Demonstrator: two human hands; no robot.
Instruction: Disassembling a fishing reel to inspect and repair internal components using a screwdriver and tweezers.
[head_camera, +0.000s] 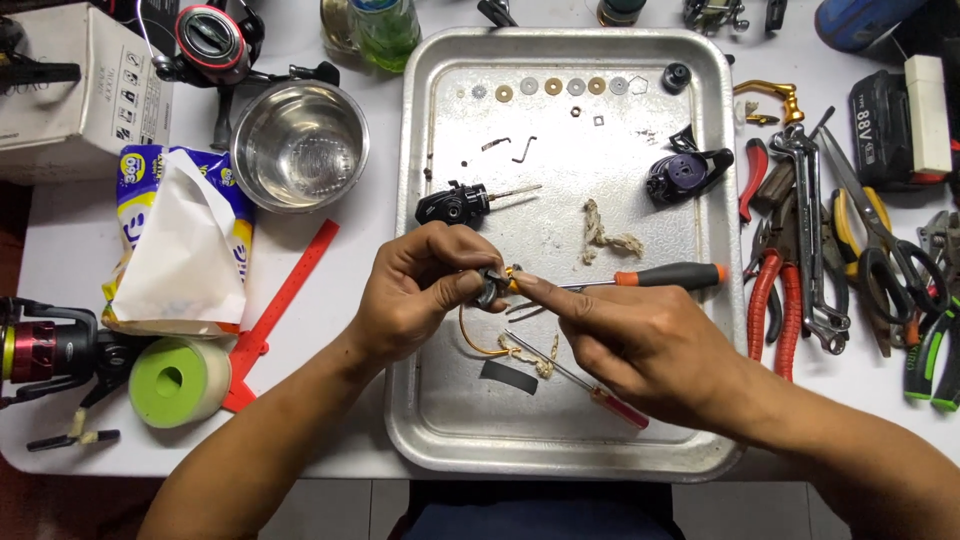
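Note:
Over a metal tray (430, 420) my left hand (415, 295) pinches a small dark reel part (490, 288) with a gold piece on it. My right hand (625, 340) meets it from the right, fingertips on the same part. A thin gold wire loop (470, 340) hangs below the part. An orange-handled screwdriver (665, 276) lies just behind my right hand. A thin red-handled screwdriver (600, 392) lies under that hand. In the tray lie a black reel body (455, 205), a purple reel frame (685, 172), a row of washers (560, 87) and a scrap of rag (605, 235).
Pliers, scissors and a wrench (815, 240) lie right of the tray beside a black battery (890, 125). To the left are a steel bowl (300, 145), a tissue pack (180, 240), a red ruler (285, 290), a green tape roll (175, 380), two spinning reels (210, 40) and a white box (80, 90).

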